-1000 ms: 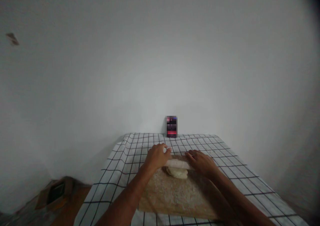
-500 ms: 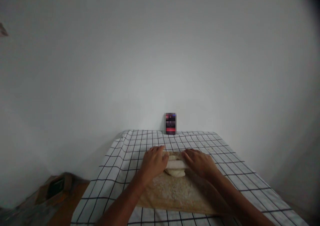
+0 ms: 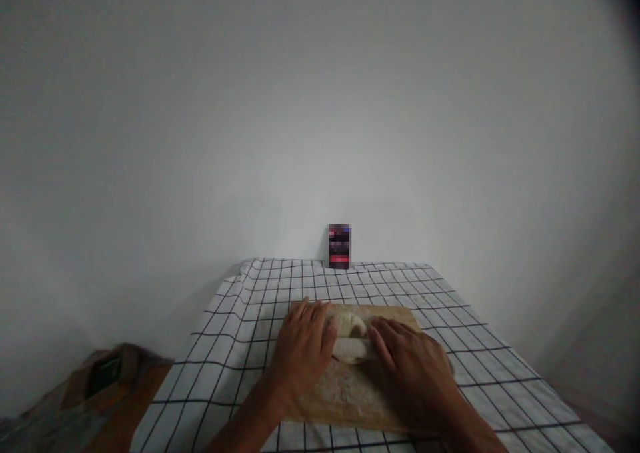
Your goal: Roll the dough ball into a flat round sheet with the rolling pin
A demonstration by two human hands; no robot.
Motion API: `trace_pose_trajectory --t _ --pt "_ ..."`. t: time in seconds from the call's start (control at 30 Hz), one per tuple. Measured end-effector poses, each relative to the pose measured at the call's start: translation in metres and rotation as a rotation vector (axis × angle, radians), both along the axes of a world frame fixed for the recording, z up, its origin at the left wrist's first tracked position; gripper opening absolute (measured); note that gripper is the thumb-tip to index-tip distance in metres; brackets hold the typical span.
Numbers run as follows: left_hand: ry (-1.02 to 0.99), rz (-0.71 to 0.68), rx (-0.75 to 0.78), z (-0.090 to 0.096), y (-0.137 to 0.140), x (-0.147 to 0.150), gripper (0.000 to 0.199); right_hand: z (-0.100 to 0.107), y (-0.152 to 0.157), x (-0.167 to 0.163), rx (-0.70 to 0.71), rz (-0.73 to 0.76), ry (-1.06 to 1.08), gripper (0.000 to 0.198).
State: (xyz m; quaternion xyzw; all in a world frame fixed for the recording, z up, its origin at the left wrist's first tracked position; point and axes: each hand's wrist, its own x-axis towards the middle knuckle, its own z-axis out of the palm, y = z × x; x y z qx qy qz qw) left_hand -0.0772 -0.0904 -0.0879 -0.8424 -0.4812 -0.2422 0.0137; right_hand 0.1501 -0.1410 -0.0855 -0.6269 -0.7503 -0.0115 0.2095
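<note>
A pale rolling pin (image 3: 352,348) lies crosswise over a piece of dough (image 3: 344,323). Dough shows on the far side of the pin, and a thin edge shows on the near side. On the pin's left end rests my left hand (image 3: 304,339), its fingers over the pin and pointing forward. My right hand (image 3: 413,356) covers the right end in the same way. Both ends of the pin are hidden under the hands. Beneath them is a floured wooden board (image 3: 345,399).
A white cloth with a black grid (image 3: 225,346) covers the table. At the far edge, a dark pixelated upright object (image 3: 339,246) stands near the pale wall (image 3: 320,119). An open cardboard box (image 3: 127,366) sits low on the left, beyond the table's edge.
Both hands and the rolling pin have moved back toward me over the dough. More of the dough's far part and the board's far edge now shows.
</note>
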Motion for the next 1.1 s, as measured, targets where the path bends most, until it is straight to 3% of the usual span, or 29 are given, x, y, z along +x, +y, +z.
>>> trace_pose_trajectory --t 0.1,0.23,0.43,0.67,0.83,0.97,1.1 --pt "-0.003 -0.019 0.004 -0.003 -0.003 -0.002 0.046 -0.003 -0.005 0.001 -0.005 -0.002 -0.023 0.05" --pt "0.015 0.001 -0.036 0.003 0.011 0.003 0.043 0.01 0.006 -0.001 -0.059 0.006 -0.017 0.052" --pt "0.021 0.041 -0.033 0.013 0.031 0.011 0.041 0.026 0.023 -0.005 -0.103 -0.033 -0.088 0.038" --pt "0.032 0.043 0.219 -0.013 0.013 0.005 0.038 0.0 0.006 0.0 -0.015 -0.018 0.009 0.048" --pt "0.006 0.013 0.371 -0.02 -0.011 0.001 0.041 -0.02 -0.016 -0.002 0.075 -0.004 0.045 0.049" --pt "0.008 -0.011 0.39 -0.021 -0.017 -0.001 0.042 -0.024 -0.026 -0.003 0.08 0.021 0.052 0.047" --pt "0.028 -0.024 0.312 -0.018 -0.009 -0.001 0.042 -0.013 -0.019 -0.002 0.03 0.017 0.032 0.047"
